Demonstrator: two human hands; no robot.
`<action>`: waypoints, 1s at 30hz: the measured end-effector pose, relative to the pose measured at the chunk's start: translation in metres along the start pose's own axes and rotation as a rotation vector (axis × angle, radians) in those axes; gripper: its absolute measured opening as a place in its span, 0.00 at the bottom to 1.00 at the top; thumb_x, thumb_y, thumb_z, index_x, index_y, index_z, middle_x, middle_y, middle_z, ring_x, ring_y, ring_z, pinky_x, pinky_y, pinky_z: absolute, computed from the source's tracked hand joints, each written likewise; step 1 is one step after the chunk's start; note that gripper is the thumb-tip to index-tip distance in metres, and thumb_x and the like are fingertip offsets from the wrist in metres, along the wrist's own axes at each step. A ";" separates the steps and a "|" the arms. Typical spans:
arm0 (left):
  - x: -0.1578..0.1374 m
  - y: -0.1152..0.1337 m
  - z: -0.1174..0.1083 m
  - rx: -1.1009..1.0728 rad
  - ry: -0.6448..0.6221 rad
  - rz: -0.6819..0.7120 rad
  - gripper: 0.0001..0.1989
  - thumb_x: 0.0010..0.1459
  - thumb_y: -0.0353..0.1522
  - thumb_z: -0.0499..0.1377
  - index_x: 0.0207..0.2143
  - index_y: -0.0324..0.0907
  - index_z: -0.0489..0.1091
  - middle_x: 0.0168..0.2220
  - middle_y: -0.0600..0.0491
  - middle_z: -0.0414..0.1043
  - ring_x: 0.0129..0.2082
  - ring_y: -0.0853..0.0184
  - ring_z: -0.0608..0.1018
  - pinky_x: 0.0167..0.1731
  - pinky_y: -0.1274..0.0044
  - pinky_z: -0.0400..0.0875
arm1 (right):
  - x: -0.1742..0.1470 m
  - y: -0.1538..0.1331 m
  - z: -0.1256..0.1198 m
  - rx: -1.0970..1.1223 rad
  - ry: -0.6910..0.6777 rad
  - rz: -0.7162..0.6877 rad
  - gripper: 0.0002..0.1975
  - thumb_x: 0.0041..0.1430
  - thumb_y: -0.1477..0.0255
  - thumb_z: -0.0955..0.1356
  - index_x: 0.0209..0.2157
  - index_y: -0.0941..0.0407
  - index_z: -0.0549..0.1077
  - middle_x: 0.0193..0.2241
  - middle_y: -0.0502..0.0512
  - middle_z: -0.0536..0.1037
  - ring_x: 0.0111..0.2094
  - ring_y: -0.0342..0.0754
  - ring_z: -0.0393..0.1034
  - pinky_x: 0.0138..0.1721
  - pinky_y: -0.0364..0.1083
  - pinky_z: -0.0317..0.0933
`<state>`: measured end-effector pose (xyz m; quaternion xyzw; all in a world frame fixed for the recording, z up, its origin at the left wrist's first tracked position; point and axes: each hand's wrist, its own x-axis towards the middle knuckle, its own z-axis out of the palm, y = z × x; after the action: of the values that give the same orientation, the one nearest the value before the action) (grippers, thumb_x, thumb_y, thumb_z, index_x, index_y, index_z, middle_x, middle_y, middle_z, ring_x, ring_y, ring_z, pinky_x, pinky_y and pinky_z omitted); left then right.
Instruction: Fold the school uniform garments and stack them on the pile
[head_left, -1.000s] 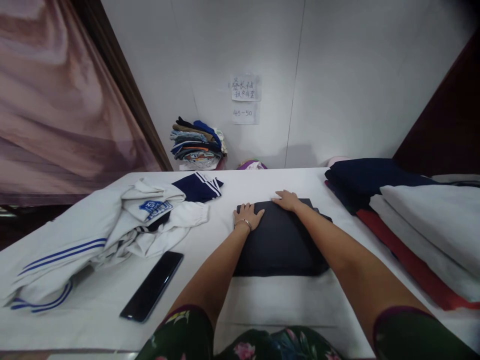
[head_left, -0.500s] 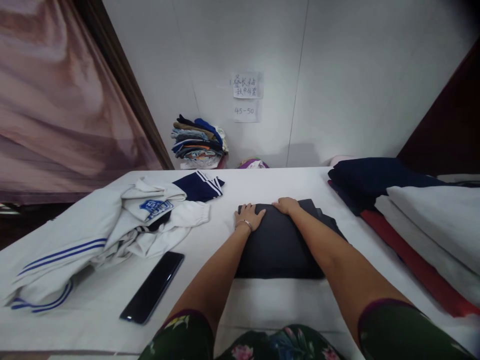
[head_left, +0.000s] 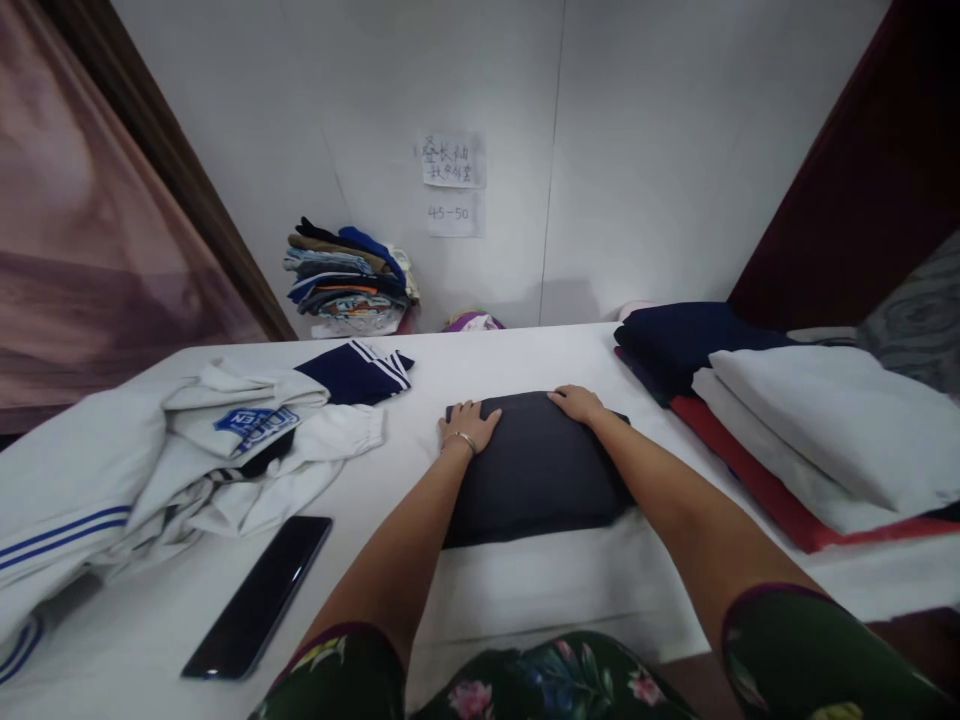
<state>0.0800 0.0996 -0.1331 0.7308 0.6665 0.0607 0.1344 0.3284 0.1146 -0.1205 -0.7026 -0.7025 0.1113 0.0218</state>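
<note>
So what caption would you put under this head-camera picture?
Both hands, left and right, rest flat on a folded dark garment on a white table, phone nearby.

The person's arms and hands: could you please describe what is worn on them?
Both arms are bare below short dark green sleeves printed with pink flowers. The left hand has a thin metal bracelet at the wrist; the right hand wears nothing visible.
</note>
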 end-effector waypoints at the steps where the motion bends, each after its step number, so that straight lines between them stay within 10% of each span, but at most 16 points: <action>1: 0.000 0.000 0.000 -0.001 0.001 0.001 0.37 0.58 0.55 0.37 0.60 0.45 0.59 0.65 0.48 0.50 0.65 0.50 0.50 0.57 0.50 0.48 | 0.000 0.003 0.002 0.020 -0.003 0.008 0.26 0.64 0.55 0.53 0.52 0.52 0.69 0.54 0.58 0.70 0.53 0.56 0.64 0.49 0.53 0.57; 14: 0.001 0.003 -0.002 -0.012 -0.007 0.001 0.36 0.58 0.55 0.40 0.60 0.45 0.60 0.65 0.47 0.52 0.64 0.49 0.52 0.56 0.52 0.51 | -0.037 0.014 0.013 0.151 0.069 -0.066 0.29 0.64 0.55 0.55 0.62 0.51 0.56 0.65 0.55 0.51 0.66 0.53 0.39 0.62 0.60 0.31; 25: -0.003 0.000 -0.004 -0.076 0.049 -0.007 0.35 0.58 0.54 0.43 0.60 0.44 0.60 0.66 0.46 0.49 0.65 0.50 0.50 0.56 0.54 0.54 | -0.086 0.058 0.022 0.348 0.148 0.007 0.27 0.62 0.57 0.59 0.59 0.54 0.63 0.63 0.58 0.56 0.65 0.54 0.45 0.63 0.55 0.41; 30: 0.008 -0.005 -0.005 -0.329 0.081 -0.051 0.33 0.53 0.51 0.55 0.56 0.42 0.64 0.65 0.45 0.51 0.65 0.52 0.50 0.60 0.59 0.50 | -0.150 0.098 0.043 0.840 0.339 0.142 0.24 0.56 0.60 0.66 0.54 0.53 0.69 0.57 0.55 0.67 0.59 0.52 0.58 0.62 0.54 0.47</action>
<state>0.0747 0.1085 -0.1308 0.6787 0.6708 0.1948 0.2268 0.4182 -0.0404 -0.1615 -0.6875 -0.5332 0.2713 0.4116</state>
